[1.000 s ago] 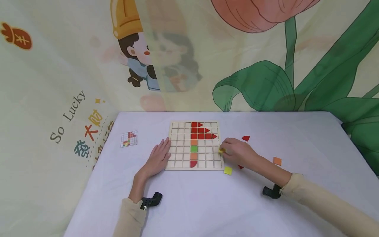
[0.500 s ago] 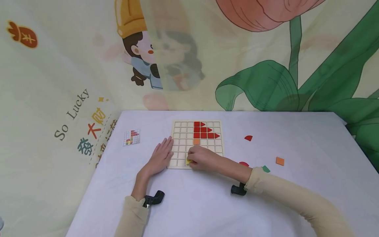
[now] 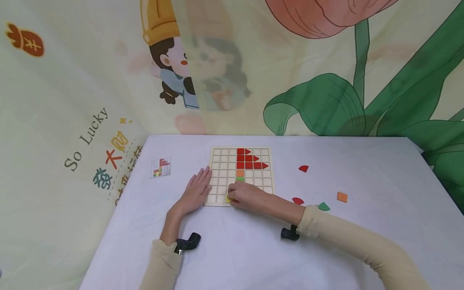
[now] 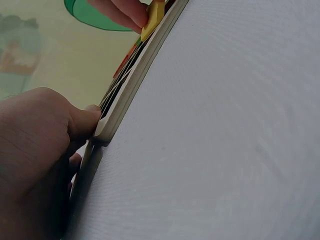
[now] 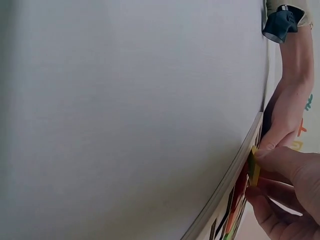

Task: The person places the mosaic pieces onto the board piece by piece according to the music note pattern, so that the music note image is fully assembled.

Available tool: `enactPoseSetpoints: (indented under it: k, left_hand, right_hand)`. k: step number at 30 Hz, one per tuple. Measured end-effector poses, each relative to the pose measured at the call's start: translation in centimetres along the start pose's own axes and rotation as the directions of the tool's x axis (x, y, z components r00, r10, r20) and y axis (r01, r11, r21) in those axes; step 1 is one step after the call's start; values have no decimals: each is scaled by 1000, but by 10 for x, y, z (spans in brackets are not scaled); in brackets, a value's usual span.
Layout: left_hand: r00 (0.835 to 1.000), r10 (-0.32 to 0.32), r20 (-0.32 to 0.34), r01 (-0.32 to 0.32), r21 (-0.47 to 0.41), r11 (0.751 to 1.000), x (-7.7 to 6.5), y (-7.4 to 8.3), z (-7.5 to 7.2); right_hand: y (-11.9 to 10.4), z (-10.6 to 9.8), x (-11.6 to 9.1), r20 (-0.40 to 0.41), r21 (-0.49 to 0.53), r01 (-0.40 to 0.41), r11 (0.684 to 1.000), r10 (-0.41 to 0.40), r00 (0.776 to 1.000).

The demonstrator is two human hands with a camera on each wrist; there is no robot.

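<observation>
A pale wooden grid board (image 3: 216, 166) lies on the white table. Red squares and pointed red pieces (image 3: 248, 158) fill cells in its top rows, with an orange tile (image 3: 240, 172) and a green tile (image 3: 240, 179) below them. My right hand (image 3: 250, 196) pinches a yellow tile (image 5: 254, 167) between thumb and fingers, over the board's lower middle; it covers the cells beneath. Flat beside the board's left edge rests my left hand (image 3: 195, 191), fingers extended; in the left wrist view its thumb (image 4: 86, 121) touches the board's corner.
Left of the board lies a small printed pattern card (image 3: 160, 167). To the right are two red quarter-round pieces, one farther back (image 3: 303, 168), a green piece (image 3: 324, 206) and an orange square (image 3: 342, 197). A patterned cloth (image 3: 308, 100) hangs behind the table.
My right hand has carried the yellow tile from the board's right edge leftward to its lower middle, shifting slightly since half a second ago. My left hand has stayed by the left edge.
</observation>
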State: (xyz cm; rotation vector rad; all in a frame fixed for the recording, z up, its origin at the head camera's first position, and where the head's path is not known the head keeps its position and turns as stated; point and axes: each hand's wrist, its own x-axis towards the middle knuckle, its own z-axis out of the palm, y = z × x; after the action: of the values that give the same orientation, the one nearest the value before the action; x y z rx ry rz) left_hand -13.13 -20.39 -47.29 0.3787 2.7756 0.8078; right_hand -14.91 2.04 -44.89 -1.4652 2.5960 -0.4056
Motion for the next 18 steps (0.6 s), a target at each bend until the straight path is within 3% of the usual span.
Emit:
enactPoseSetpoints:
  k: [11, 18]
  left_hand:
    - [1000, -6, 9, 6, 11, 1000, 1, -1, 0]
    - [1000, -3, -2, 3, 5, 1000, 0, -2, 1]
  right_hand:
    - [-2, 0, 1, 8, -22, -3, 1000, 3, 1000]
    - [-4, 2, 2, 9, -144, 48, 988, -47, 999]
